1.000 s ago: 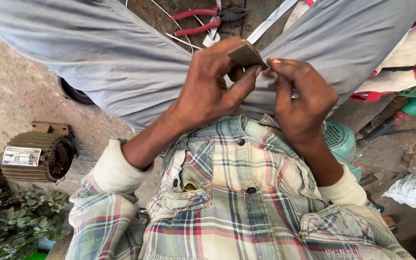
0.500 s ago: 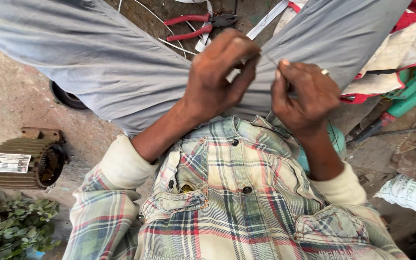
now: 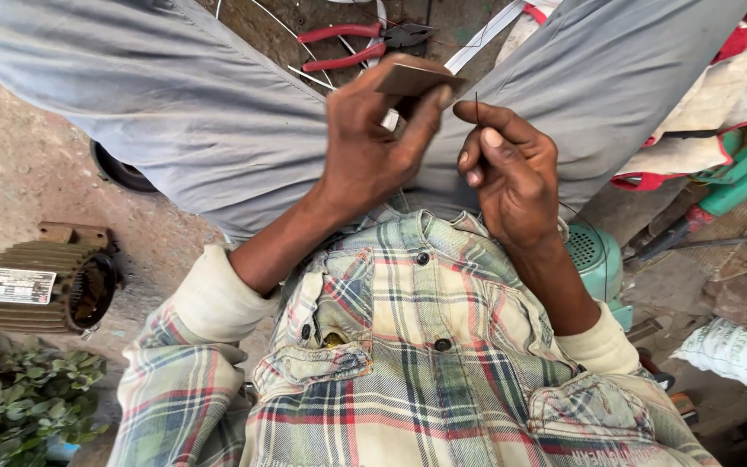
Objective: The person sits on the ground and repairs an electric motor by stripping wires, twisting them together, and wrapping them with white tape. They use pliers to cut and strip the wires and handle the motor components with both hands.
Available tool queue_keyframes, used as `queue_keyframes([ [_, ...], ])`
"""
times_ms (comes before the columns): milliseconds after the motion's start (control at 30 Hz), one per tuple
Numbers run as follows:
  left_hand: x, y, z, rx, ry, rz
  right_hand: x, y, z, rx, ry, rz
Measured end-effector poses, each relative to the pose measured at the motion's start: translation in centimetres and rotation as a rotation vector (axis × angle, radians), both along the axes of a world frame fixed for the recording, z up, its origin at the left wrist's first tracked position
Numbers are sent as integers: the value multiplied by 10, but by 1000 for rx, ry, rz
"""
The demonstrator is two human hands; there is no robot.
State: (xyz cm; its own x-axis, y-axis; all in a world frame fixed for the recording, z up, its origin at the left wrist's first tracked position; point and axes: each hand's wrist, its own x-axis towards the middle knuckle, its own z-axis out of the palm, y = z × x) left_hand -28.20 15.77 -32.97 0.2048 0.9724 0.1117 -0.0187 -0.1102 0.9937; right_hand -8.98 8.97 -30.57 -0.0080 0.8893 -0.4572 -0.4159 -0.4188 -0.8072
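Note:
My left hand [image 3: 373, 147] pinches a small flat brown piece [image 3: 412, 79], like a scrap of sandpaper or card, between thumb and fingers. Just to its right, my right hand [image 3: 507, 169] pinches a thin dark wire [image 3: 476, 105] that stands upright from the fingertips. A small gap separates the two hands, held over my lap between grey trouser legs [image 3: 218, 112]. My plaid shirt [image 3: 417, 363] fills the lower frame.
Red-handled pliers [image 3: 352, 45] and white strips lie on the ground between my legs. A ribbed electric motor [image 3: 41, 281] sits at the left above green leaves [image 3: 19, 406]. A teal fan housing [image 3: 598, 259], tools and cloth crowd the right side.
My hands were pressed together around the brown piece; they have drawn apart. The right hand now holds the thin wire separately, and the brown piece lies flatter in the left.

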Motion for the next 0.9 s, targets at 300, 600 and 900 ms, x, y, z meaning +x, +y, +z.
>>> queue_keyframes([
  [300, -12, 1, 14, 241, 207, -210, -1, -1, -15, -37, 90, -4],
  [600, -14, 12, 13, 261, 175, -279, -2, -7, -13, -41, -13, 50],
  [900, -20, 10, 4, 288, 222, -239, -4, -7, -10, -111, -24, 95],
])
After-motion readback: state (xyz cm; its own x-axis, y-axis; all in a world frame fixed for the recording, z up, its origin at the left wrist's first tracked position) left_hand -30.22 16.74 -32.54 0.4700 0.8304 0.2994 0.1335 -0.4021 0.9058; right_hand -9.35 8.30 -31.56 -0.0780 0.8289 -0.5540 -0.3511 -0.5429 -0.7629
